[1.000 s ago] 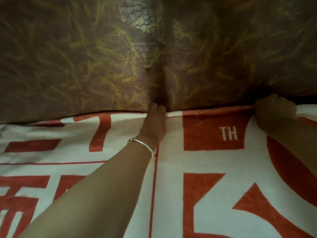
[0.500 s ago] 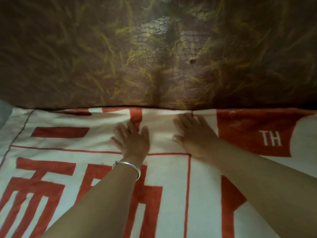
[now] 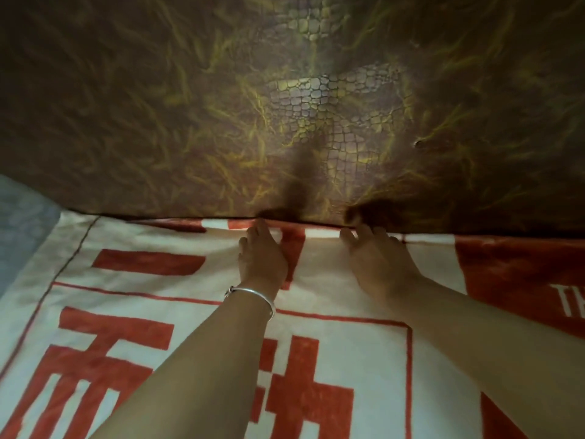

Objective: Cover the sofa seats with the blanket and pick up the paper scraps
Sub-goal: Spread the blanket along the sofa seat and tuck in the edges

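A white blanket (image 3: 133,299) with red block patterns lies spread over the sofa seat and fills the lower half of the view. Its far edge runs along the crease under the brown, cracked sofa backrest (image 3: 196,115). My left hand (image 3: 261,258), with a silver bangle on the wrist, lies flat on the blanket, fingertips at the crease. My right hand (image 3: 376,258) lies flat beside it, fingers straight and reaching the same crease. Both hands press the blanket's edge toward the backrest. No paper scraps are in view.
A grey surface (image 3: 22,226) shows at the far left, beyond the blanket's left edge. The backrest rises as a wall right behind the hands.
Both hands slid forward from the middle of the blanket to the crease under the backrest. One second ago they were apart, the right hand far to the right; the view has shifted left.
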